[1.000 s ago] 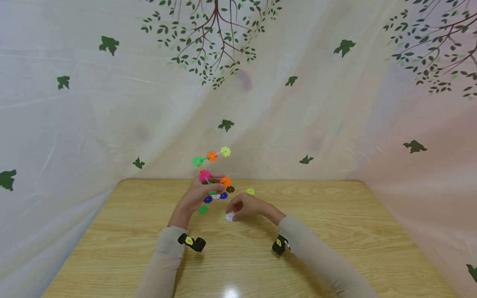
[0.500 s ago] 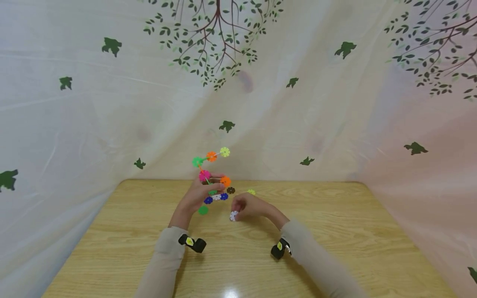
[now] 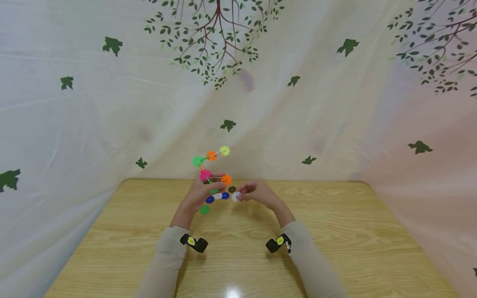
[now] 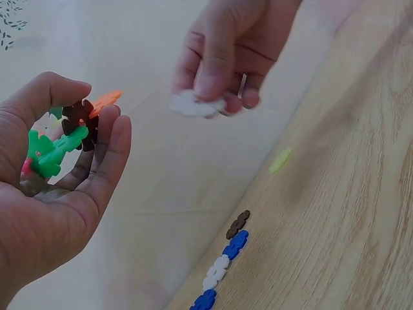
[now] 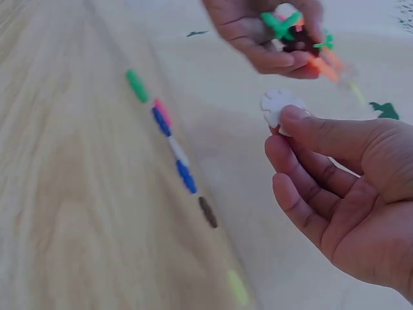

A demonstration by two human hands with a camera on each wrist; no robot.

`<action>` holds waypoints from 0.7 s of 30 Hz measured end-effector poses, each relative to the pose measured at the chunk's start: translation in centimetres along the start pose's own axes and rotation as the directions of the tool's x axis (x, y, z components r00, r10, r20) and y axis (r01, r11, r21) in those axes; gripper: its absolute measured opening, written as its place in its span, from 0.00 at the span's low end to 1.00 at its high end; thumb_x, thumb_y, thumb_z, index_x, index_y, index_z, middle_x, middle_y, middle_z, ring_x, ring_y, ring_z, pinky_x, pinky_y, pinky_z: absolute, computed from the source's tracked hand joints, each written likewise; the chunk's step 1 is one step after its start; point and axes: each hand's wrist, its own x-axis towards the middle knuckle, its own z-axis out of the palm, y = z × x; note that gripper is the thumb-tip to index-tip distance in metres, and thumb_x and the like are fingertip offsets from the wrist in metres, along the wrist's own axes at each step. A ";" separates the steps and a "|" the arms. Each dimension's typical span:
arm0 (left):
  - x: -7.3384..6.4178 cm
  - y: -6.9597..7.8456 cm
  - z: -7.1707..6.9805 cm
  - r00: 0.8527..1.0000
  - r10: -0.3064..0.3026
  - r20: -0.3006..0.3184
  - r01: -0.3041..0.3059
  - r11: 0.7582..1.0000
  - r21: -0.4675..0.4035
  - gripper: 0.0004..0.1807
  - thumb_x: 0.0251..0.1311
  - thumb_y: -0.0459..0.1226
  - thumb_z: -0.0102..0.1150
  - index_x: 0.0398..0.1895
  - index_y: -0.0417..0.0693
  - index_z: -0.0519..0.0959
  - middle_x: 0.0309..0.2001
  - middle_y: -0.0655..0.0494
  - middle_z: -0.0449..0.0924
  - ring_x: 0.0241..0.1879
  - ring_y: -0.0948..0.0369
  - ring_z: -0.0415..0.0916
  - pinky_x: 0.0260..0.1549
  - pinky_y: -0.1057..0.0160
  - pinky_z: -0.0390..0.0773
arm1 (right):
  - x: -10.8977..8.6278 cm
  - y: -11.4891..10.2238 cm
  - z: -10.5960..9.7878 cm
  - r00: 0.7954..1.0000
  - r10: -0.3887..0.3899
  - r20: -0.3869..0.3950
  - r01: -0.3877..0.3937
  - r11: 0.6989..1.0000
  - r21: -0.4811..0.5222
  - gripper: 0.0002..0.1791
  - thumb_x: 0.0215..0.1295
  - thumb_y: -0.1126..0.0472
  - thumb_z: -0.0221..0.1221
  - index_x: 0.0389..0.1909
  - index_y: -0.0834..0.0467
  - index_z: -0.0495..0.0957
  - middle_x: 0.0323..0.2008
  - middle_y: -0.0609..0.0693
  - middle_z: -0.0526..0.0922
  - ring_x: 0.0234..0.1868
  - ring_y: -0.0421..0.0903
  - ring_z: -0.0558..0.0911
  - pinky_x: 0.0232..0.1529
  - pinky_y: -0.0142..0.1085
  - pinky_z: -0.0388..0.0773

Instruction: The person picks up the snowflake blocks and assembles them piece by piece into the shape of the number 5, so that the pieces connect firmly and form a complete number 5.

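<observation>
My left hand (image 3: pixel 195 195) grips a linked chain of flower-shaped plastic discs, raised over the far part of the table. A pink disc (image 3: pixel 205 174), green disc (image 3: pixel 198 161), orange disc (image 3: pixel 211 155) and yellow-green disc (image 3: pixel 225 150) rise from it in the head view. Between the left thumb and fingers, a brown disc (image 4: pixel 79 117) shows in the left wrist view. My right hand (image 3: pixel 263 195) pinches a loose white flower disc (image 5: pixel 277 106) between thumb and index finger. That disc is apart from the chain, to its right. Some chain pieces are hidden by the left fingers.
Along the far part of the wooden table (image 3: pixel 238 256) lie a green disc (image 3: pixel 204 210), blue discs (image 4: pixel 237 244), a white disc (image 4: pixel 216 272), a brown disc (image 4: pixel 238 224), a pink disc (image 5: pixel 162 111) and a yellow-green disc (image 4: pixel 281 160). A leaf-printed curtain (image 3: pixel 268 153) hangs behind.
My right hand has lifted the white disc off the tabletop and carried it up and away from me, closer to the chain. The left hand has stayed nearly still with the chain.
</observation>
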 end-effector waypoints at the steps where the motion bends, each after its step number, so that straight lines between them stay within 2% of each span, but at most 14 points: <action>1: 0.0 0.0 0.0 1.000 0.000 -0.003 0.000 1.000 -0.005 0.25 0.64 0.29 0.63 0.64 0.32 0.73 0.39 0.57 0.84 0.44 0.51 0.85 0.51 0.58 0.85 | 0.0 -0.3 -0.2 1.000 -0.008 -0.019 0.008 1.000 0.019 0.11 0.64 0.67 0.68 0.46 0.67 0.84 0.34 0.47 0.87 0.36 0.40 0.84 0.49 0.52 0.85; 3: 0.1 -0.1 0.1 1.000 -0.002 -0.007 0.002 1.000 -0.007 0.25 0.65 0.30 0.63 0.64 0.32 0.73 0.39 0.58 0.83 0.43 0.52 0.85 0.51 0.58 0.85 | 0.0 -0.8 -0.4 0.998 -0.036 -0.056 0.037 0.999 0.028 0.11 0.64 0.67 0.67 0.46 0.69 0.84 0.33 0.48 0.87 0.35 0.43 0.85 0.46 0.50 0.85; 6: 0.1 -0.2 0.1 1.000 -0.002 -0.014 0.002 1.000 -0.008 0.24 0.65 0.30 0.63 0.63 0.33 0.74 0.40 0.57 0.83 0.44 0.51 0.85 0.52 0.58 0.85 | -0.2 -1.4 -0.6 0.993 -0.063 -0.098 0.067 0.997 0.032 0.12 0.65 0.66 0.67 0.46 0.69 0.84 0.33 0.49 0.88 0.34 0.45 0.84 0.39 0.39 0.83; 9: 0.2 -0.3 0.2 1.000 0.005 -0.012 -0.005 1.000 -0.011 0.23 0.65 0.30 0.64 0.63 0.33 0.75 0.39 0.57 0.83 0.44 0.51 0.85 0.52 0.58 0.85 | -0.4 -1.9 -0.7 0.989 -0.073 -0.128 0.080 0.995 0.053 0.13 0.65 0.66 0.68 0.45 0.70 0.84 0.32 0.50 0.88 0.34 0.46 0.84 0.35 0.33 0.81; 15: 0.3 -0.5 0.3 1.000 0.009 -0.018 -0.009 1.000 -0.024 0.23 0.65 0.29 0.63 0.62 0.32 0.74 0.39 0.56 0.83 0.40 0.56 0.85 0.50 0.59 0.86 | -0.5 -2.2 -0.4 0.978 -0.104 -0.182 0.123 0.988 0.097 0.11 0.64 0.67 0.68 0.43 0.72 0.83 0.31 0.50 0.87 0.31 0.42 0.83 0.34 0.31 0.82; 21: 0.2 -0.5 0.5 1.000 0.003 -0.028 -0.003 1.000 -0.007 0.22 0.65 0.29 0.63 0.62 0.33 0.75 0.40 0.56 0.82 0.39 0.59 0.85 0.51 0.58 0.85 | -0.6 -2.1 0.0 0.952 -0.144 -0.269 0.167 0.984 0.064 0.09 0.64 0.65 0.69 0.39 0.68 0.84 0.30 0.45 0.88 0.31 0.43 0.83 0.32 0.29 0.81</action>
